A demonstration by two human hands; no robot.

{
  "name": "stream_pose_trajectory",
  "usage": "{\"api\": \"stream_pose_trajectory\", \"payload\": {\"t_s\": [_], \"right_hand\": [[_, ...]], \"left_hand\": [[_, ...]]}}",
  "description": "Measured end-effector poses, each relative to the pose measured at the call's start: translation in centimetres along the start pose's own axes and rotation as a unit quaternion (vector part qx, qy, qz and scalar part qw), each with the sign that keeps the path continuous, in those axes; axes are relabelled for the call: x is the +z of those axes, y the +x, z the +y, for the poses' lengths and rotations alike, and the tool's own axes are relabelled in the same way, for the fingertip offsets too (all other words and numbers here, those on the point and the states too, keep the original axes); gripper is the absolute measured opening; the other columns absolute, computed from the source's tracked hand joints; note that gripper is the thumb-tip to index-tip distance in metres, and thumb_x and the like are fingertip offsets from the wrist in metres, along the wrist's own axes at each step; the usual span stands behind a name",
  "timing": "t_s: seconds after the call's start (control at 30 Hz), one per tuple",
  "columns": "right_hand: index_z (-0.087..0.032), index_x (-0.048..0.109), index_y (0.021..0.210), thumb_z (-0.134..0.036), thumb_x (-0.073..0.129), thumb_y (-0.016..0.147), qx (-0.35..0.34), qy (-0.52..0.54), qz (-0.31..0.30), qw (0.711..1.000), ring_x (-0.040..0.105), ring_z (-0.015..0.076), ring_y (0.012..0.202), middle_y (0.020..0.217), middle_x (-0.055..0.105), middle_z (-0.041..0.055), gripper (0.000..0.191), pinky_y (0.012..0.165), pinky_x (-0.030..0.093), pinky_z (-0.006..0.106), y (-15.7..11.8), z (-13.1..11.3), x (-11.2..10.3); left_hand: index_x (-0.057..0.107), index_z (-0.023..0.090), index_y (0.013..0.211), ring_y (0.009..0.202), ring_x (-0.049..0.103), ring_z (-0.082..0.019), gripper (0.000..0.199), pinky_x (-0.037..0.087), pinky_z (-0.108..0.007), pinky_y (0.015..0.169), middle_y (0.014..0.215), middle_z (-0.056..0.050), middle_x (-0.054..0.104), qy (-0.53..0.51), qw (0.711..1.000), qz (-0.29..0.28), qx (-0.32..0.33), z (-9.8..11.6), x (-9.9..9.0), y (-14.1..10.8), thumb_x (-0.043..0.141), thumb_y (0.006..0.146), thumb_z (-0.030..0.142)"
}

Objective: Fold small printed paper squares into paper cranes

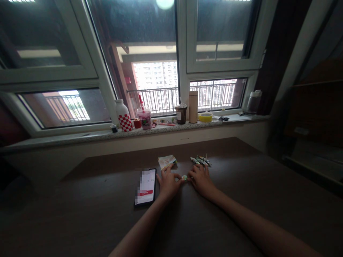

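On the brown table (112,221), both hands meet at a small light-green piece of paper (184,177), which looks folded. My left hand (169,184) pinches its left end between thumb and forefinger. At the right end, the fingers of my right hand (200,181) are closed on the same piece. Just beyond the left fingers lies a stack of printed paper slips (166,161). A small heap of folded paper pieces (200,160) sits past my right fingertips. To the left of my left hand is a phone (147,187) with its screen lit.
Behind the table runs a stone windowsill (160,130). Along it stand a checkered white bottle (124,116), a pink drink cup (145,117), a dark drink cup (181,115), a tan flask (193,107), yellow tape (205,117) and black scissors (223,119).
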State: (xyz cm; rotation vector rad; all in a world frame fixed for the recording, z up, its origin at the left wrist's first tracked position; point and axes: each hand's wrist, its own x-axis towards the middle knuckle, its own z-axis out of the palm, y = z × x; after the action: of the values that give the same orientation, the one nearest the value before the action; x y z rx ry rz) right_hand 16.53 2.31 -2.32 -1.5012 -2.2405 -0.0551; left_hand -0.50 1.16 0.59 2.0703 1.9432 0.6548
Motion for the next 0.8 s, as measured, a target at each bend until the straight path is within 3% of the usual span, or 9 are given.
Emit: {"api": "stream_pose_trajectory", "payload": {"t_s": [0.43, 0.6, 0.8], "right_hand": [[-0.025, 0.067, 0.094, -0.042, 0.054, 0.092, 0.050, 0.070, -0.026, 0.996, 0.043, 0.0271, 0.122, 0.118, 0.061, 0.0037, 0.021, 0.112, 0.016, 0.061, -0.04, -0.20, -0.27], [-0.026, 0.067, 0.094, -0.043, 0.054, 0.091, 0.051, 0.075, -0.028, 0.996, 0.043, 0.0279, 0.122, 0.119, 0.061, 0.0036, 0.021, 0.111, 0.016, 0.063, 0.09, -0.12, -0.24], [-0.029, 0.067, 0.097, -0.038, 0.054, 0.092, 0.057, 0.058, -0.038, 0.996, 0.042, 0.0275, 0.123, 0.121, 0.060, 0.0027, 0.017, 0.111, 0.017, 0.063, 0.20, -0.22, -0.16]], "left_hand": [[0.074, 0.025, 0.073, 0.141, 0.029, -0.033, 0.018, 0.011, -0.067, 0.113, 0.153, -0.001, 0.039, -0.003, 1.000, -0.002, -0.013, 0.25, 0.51, 0.39, 0.068, 0.079, 0.040], [0.075, 0.029, 0.079, 0.138, 0.033, -0.033, 0.008, 0.015, -0.066, 0.112, 0.151, 0.000, 0.041, -0.020, 1.000, -0.004, -0.017, -0.05, 0.42, 0.39, 0.073, 0.075, 0.036], [0.076, 0.032, 0.077, 0.141, 0.028, -0.033, 0.003, 0.008, -0.069, 0.112, 0.152, 0.003, 0.040, -0.005, 1.000, -0.003, 0.019, -0.07, 0.17, 0.17, 0.073, 0.075, 0.031]]}}
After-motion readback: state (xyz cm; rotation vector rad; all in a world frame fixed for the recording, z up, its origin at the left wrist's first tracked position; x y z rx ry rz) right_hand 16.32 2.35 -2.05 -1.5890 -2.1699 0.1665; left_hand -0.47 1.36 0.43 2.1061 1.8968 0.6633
